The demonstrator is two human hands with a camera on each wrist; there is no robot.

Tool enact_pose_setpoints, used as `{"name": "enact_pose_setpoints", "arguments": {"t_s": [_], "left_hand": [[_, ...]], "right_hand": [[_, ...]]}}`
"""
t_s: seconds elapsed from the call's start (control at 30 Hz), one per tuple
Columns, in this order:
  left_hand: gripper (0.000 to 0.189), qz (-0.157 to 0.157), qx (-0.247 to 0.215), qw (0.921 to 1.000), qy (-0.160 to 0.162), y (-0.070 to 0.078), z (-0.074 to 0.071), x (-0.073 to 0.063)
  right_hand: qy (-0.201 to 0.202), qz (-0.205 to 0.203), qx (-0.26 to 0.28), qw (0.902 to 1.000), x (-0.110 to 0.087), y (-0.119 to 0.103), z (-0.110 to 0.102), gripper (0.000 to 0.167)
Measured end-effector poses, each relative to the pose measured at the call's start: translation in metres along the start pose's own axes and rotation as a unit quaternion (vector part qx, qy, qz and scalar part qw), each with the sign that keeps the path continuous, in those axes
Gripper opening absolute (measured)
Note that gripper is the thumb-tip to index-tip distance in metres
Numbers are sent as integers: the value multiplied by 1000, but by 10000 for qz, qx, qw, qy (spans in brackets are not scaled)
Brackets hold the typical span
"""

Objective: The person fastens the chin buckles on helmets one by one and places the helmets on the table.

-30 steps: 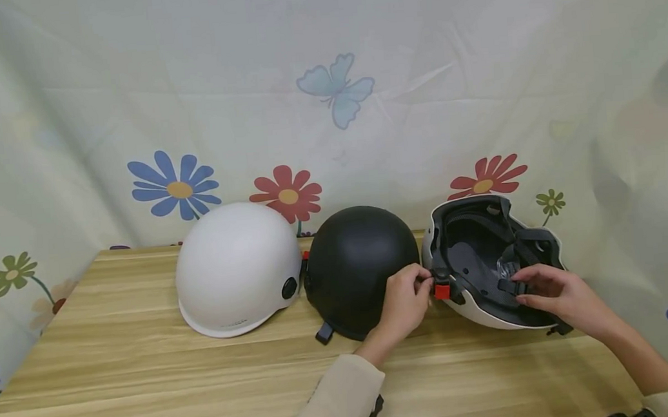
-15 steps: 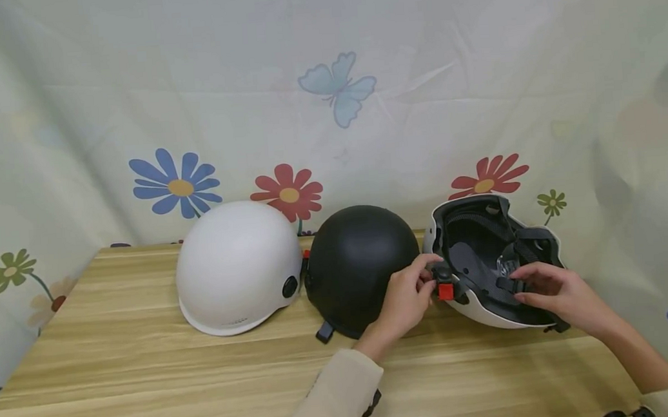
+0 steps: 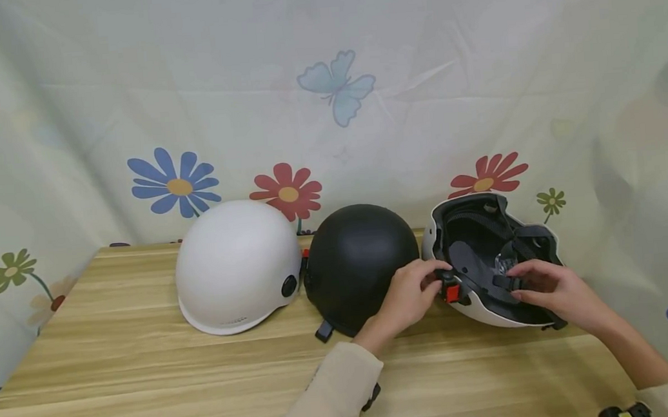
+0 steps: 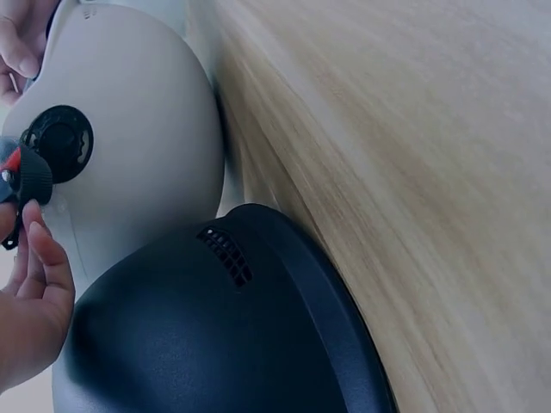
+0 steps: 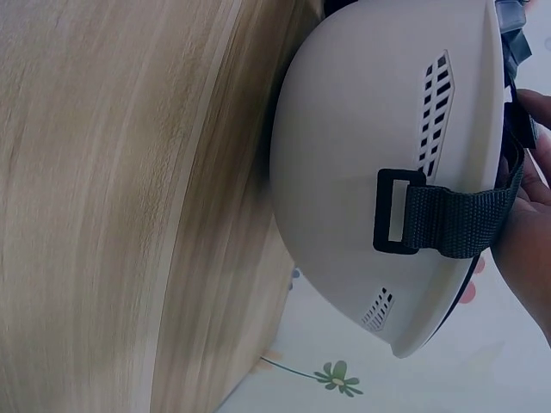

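Observation:
A white helmet [image 3: 481, 316] lies upturned at the right of the table, its black padded inside facing up. Over its left rim, my left hand [image 3: 411, 295] pinches a black strap buckle [image 3: 452, 292] with a red tab. The left wrist view shows this buckle beside a round black disc [image 4: 62, 142] on the shell. Inside the opening, my right hand [image 3: 556, 291] pinches a small black strap clip [image 3: 505, 282] between thumb and fingers. A black webbing strap [image 5: 469, 215] with a rectangular loop hangs over the shell in the right wrist view.
A black helmet [image 3: 361, 265] stands dome up under my left forearm, close against the upturned one. Left of it sits another white helmet [image 3: 236, 267], also dome up. All rest on a wood-grain table [image 3: 149, 389] before a flowered curtain [image 3: 475, 63].
My left hand has moved a little to the right, bringing the red-tabbed buckle further over the helmet's rim. The right hand has shifted slightly left with the clip.

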State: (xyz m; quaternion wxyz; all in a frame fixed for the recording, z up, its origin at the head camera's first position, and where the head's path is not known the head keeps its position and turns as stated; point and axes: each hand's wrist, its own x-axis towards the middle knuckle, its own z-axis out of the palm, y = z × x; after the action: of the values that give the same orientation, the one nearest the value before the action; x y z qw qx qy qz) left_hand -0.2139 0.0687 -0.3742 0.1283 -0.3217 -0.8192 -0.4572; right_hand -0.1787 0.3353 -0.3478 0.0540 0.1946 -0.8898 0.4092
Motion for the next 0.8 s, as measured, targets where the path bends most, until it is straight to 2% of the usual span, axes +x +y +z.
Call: {"name": "enact_pose_setpoints", "arguments": {"t_s": [0.17,0.37,0.57,0.8], "left_hand": [[23,-3,-24,9996,286,1,-1,-2],[20,414,150,9971,622,2,-3,0],[18,635,0,9962,604,2,-5,4],[16,471,-274,9971,538,3,-6,7]], "right_hand": [[-8,-112,42,9999,1,1,0,28],[-48,-184,161,9997,1,2,0,28],[-52,-180,138,9997,2,1,1,27],[-56,-132,102,9998,2,3,2,27]]}}
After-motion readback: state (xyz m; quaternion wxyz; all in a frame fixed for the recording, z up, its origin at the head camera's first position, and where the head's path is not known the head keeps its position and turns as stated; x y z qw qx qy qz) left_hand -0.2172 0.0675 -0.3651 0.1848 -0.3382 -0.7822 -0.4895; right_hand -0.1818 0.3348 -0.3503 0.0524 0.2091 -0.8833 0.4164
